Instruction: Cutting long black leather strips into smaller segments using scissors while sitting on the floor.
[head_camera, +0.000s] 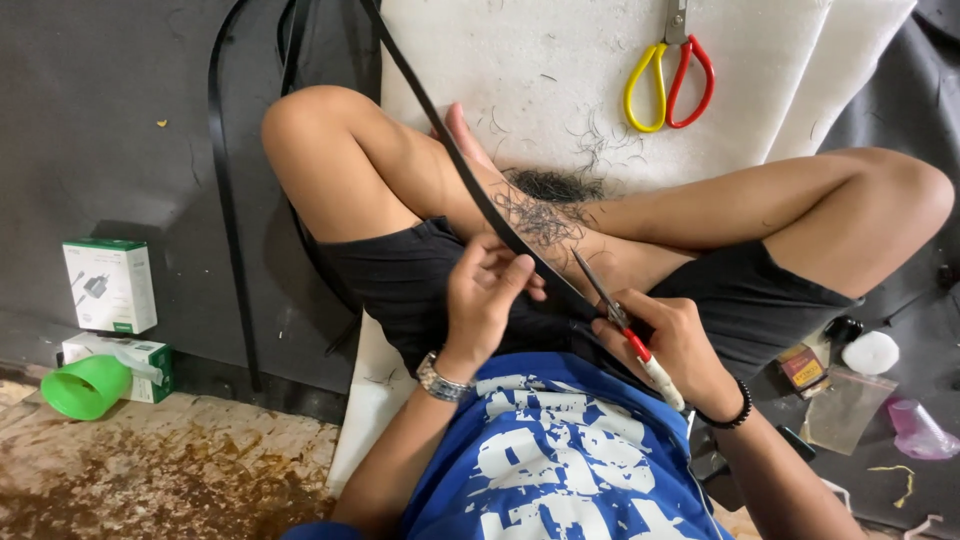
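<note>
Two hands meet over the lap of a cross-legged person, with a black strap (480, 195) between them. The strap runs down from the top of the frame, across the left shin, to the lap. The left hand (487, 295), a metal watch (440, 382) on its wrist, bends at the wrist and pinches the strap between thumb and curled fingers. The right hand (672, 340), a black bead bracelet (728, 415) at its wrist, is closed around the red and white grip of a thin tool (615, 315) whose metal tip lies against the strap just beside the left fingers; whether it is snips or a blade cannot be told. Fine black shavings (548, 200) lie on the shin and on the white foam sheet (540, 70) beyond. On that sheet, well apart, lie scissors (672, 75) with one yellow and one red loop. At the left, against the dark wall, stands a white and green box (110, 285), with a second box (125, 358) and a green cup (85, 387) on its side below it. At the right lie a small brown packet (802, 368), a clear bag (842, 408) and a white round pad (870, 352).
</note>
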